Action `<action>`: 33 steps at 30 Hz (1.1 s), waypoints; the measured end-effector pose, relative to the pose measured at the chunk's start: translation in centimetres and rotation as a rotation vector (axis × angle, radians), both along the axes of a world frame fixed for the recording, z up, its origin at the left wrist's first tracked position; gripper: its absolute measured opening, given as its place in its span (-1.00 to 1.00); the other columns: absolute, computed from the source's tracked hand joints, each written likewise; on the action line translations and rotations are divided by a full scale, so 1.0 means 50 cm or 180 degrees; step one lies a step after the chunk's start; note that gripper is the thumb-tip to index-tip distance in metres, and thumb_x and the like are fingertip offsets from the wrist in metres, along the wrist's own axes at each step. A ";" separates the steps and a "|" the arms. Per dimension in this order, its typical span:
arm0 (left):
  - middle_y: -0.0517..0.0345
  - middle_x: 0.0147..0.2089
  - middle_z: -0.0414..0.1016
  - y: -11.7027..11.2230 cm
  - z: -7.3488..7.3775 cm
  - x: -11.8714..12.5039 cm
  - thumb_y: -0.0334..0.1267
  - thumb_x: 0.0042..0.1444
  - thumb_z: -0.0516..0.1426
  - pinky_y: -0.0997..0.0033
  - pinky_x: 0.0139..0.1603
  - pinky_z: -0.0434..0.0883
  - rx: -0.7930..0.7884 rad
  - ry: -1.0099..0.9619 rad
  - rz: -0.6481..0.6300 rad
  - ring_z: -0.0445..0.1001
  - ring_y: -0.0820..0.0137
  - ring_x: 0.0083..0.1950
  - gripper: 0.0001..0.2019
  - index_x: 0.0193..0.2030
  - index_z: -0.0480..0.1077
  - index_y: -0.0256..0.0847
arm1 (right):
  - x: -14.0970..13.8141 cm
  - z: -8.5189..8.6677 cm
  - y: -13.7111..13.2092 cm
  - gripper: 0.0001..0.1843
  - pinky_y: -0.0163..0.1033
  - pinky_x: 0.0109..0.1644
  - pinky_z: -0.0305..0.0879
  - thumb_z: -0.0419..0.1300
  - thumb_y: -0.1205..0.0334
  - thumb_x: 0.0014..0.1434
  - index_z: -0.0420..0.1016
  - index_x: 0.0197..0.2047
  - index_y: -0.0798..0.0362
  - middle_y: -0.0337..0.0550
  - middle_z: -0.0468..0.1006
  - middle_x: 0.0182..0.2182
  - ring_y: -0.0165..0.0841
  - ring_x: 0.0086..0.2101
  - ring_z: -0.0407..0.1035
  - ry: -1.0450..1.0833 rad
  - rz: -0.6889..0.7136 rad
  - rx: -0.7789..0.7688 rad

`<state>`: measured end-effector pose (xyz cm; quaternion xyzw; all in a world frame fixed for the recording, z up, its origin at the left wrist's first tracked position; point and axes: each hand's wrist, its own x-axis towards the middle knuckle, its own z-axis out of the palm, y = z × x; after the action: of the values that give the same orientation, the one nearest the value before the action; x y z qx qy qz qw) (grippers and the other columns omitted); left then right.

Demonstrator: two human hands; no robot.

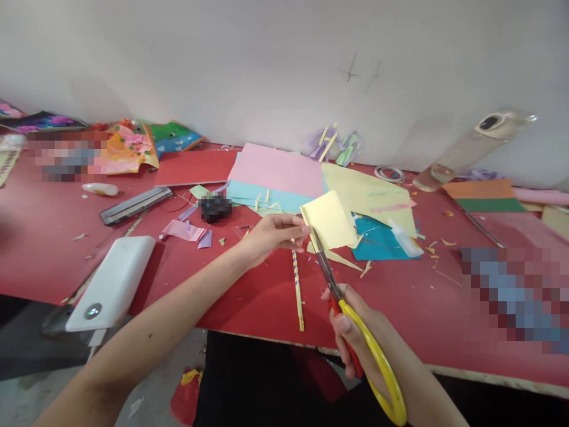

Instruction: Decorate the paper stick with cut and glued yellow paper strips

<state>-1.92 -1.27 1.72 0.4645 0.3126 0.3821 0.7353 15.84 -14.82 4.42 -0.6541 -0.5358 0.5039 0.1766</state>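
My left hand (272, 234) pinches the left corner of a small pale yellow sheet of paper (328, 221) and holds it up over the red table (249, 296). My right hand (355, 329) grips yellow-and-red handled scissors (351, 323). Their blades (323, 264) point up and reach the bottom edge of the yellow sheet. A thin strip of yellow paper (340, 258) hangs just below the sheet. A pencil (297, 289) lies on the table under my left hand.
Pink (278, 169), light blue (262, 196), yellow (368, 196) and teal (376, 240) sheets lie behind. A small glue bottle (403, 237), a white power bank (113, 283), a metal ruler (136, 204), a clear bottle (466, 149), tape ring (389, 173) and paper scraps surround them. Wall behind.
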 end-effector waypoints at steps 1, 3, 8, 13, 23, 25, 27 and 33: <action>0.25 -0.50 0.39 0.001 -0.001 0.000 -0.25 0.02 0.28 0.45 -0.31 0.47 0.0005 -0.0008 -0.0006 0.41 0.57 -0.48 -0.83 -0.39 0.44 -0.32 | 0.000 -0.002 -0.001 -0.31 -0.44 -0.68 0.15 -0.08 -0.45 0.03 0.18 -0.07 -0.03 -0.45 0.22 -0.74 -0.49 -0.75 0.16 0.0027 -0.0034 0.0006; 0.25 -0.50 0.38 0.002 -0.004 0.000 -0.24 0.01 0.29 0.45 -0.30 0.47 0.0016 -0.0022 -0.0019 0.40 0.57 -0.47 -0.83 -0.38 0.45 -0.32 | 0.002 -0.008 -0.001 -0.31 -0.44 -0.67 0.14 -0.06 -0.45 0.03 0.18 -0.04 -0.03 -0.46 0.21 -0.76 -0.49 -0.76 0.16 0.0030 -0.0095 -0.0018; 0.24 -0.49 0.36 0.001 -0.002 -0.001 -0.22 0.00 0.29 0.45 -0.30 0.46 0.0063 0.0021 -0.0023 0.37 0.58 -0.46 -0.80 -0.40 0.44 -0.32 | 0.016 -0.025 0.003 -0.16 -0.39 -0.66 0.19 -0.07 -0.51 -0.03 0.15 0.05 0.01 -0.43 0.26 -0.76 -0.44 -0.75 0.22 -0.0149 0.0001 -0.0235; 0.24 -0.50 0.36 0.002 -0.003 -0.001 -0.21 0.01 0.28 0.43 -0.30 0.45 0.0077 0.0081 -0.0034 0.38 0.56 -0.46 -0.81 -0.40 0.44 -0.31 | 0.022 -0.027 0.000 -0.21 -0.38 -0.64 0.20 -0.08 -0.48 0.03 0.17 0.04 0.02 -0.41 0.28 -0.74 -0.43 -0.73 0.26 -0.0258 -0.0036 -0.0082; 0.23 -0.48 0.38 0.004 -0.006 -0.002 -0.20 0.00 0.29 0.43 -0.30 0.45 0.0074 0.0063 -0.0050 0.37 0.56 -0.46 -0.80 -0.39 0.44 -0.31 | 0.021 -0.024 0.001 -0.26 -0.40 -0.68 0.14 -0.09 -0.48 0.04 0.18 -0.03 0.00 -0.43 0.23 -0.79 -0.44 -0.76 0.19 -0.0140 0.0114 -0.0154; 0.23 -0.48 0.38 0.004 -0.005 -0.002 -0.21 0.00 0.29 0.44 -0.30 0.45 0.0067 0.0057 -0.0043 0.37 0.57 -0.46 -0.81 -0.38 0.44 -0.31 | 0.020 -0.022 -0.001 -0.28 -0.40 -0.68 0.15 -0.08 -0.47 0.06 0.18 -0.03 -0.01 -0.43 0.23 -0.79 -0.43 -0.76 0.20 -0.0145 0.0131 -0.0110; 0.24 -0.48 0.37 0.004 -0.006 -0.001 -0.21 0.01 0.29 0.44 -0.30 0.45 0.0073 0.0050 -0.0038 0.37 0.57 -0.46 -0.81 -0.38 0.44 -0.31 | 0.016 -0.016 -0.003 -0.36 -0.39 -0.64 0.17 -0.09 -0.42 0.11 0.18 -0.06 -0.03 -0.42 0.25 -0.78 -0.43 -0.75 0.21 -0.0138 0.0173 0.0002; 0.24 -0.49 0.37 0.005 -0.011 -0.001 -0.19 0.00 0.29 0.44 -0.30 0.46 0.0090 0.0073 -0.0016 0.37 0.57 -0.46 -0.79 -0.38 0.44 -0.29 | -0.001 0.006 -0.006 -0.44 -0.40 -0.66 0.13 -0.13 -0.38 0.17 0.18 -0.14 -0.05 -0.45 0.19 -0.78 -0.43 -0.77 0.20 -0.0260 0.0040 0.0253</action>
<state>-1.97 -1.04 1.17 0.4800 0.3144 0.3792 0.7259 15.80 -15.11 4.73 -0.6632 -0.5663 0.4562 0.1772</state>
